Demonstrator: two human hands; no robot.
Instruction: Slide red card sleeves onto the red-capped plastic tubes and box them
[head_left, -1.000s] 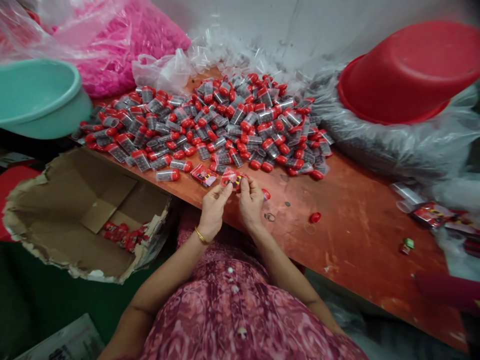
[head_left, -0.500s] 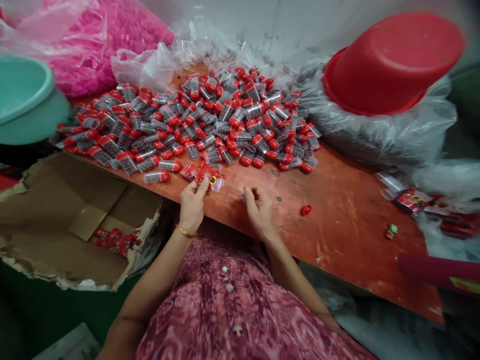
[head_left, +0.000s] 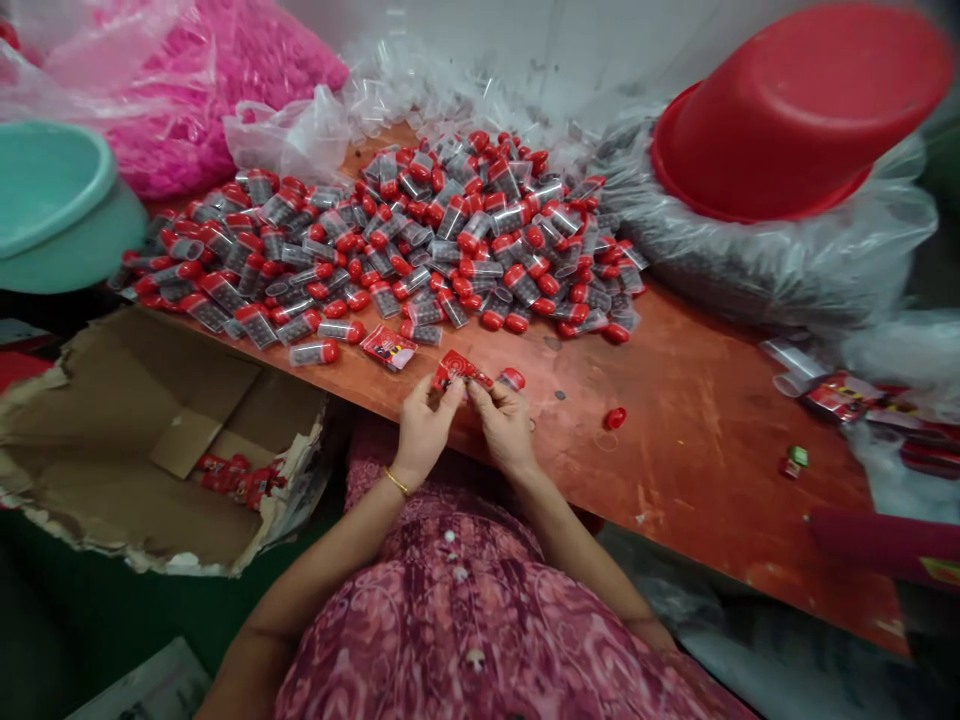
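Packaging (head_left: 453, 366), red, flat and printed, is pinched between thumb and fingers by both the left hand (head_left: 424, 430) and the right hand (head_left: 504, 430), above the near edge of the reddish-brown surface (head_left: 712, 440). A shiny red printed packet (head_left: 388, 348) is laid near it, to the left. By the right hand, a small red object (head_left: 512, 378) is partly hidden. Behind, clear plastic tubes with rounded red caps (head_left: 482, 269) are heaped. Red printed pieces (head_left: 247, 482) are contained in a torn brown cardboard box (head_left: 90, 425) at lower left.
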